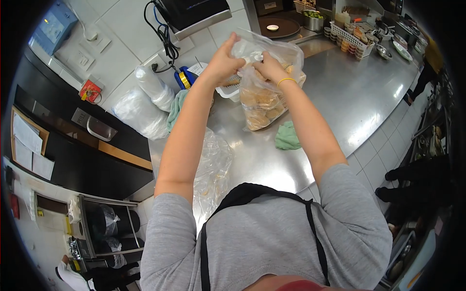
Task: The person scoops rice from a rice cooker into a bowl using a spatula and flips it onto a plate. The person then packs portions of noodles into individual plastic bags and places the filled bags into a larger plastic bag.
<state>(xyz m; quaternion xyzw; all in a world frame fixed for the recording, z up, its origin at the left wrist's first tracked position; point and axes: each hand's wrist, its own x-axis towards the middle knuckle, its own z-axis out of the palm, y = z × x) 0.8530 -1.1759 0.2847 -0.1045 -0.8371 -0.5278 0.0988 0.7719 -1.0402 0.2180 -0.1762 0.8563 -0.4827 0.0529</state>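
Note:
A clear plastic bag [264, 114] full of round, light-brown pieces that look like bread stands on the steel counter in front of me. My left hand [224, 62] grips the upper left side of the bag, its index finger pointing up and its thumb toward the middle. At the bag's gathered mouth, my right hand [271, 69] has its fingers closed on the plastic; a yellow band circles that wrist. Behind the bag, partly covered by it, is a white basket [230, 92]. A green cloth [288, 136] lies on the counter just right of the bag.
The steel counter [335, 92] curves to the right. Rolls of plastic bags [145, 104], a blue-yellow tape dispenser [185, 77] and another cloth [175, 110] lie left. A flattened clear bag [213, 160] is near me. A basket of small containers [352, 41] stands far right. Other people are partly visible.

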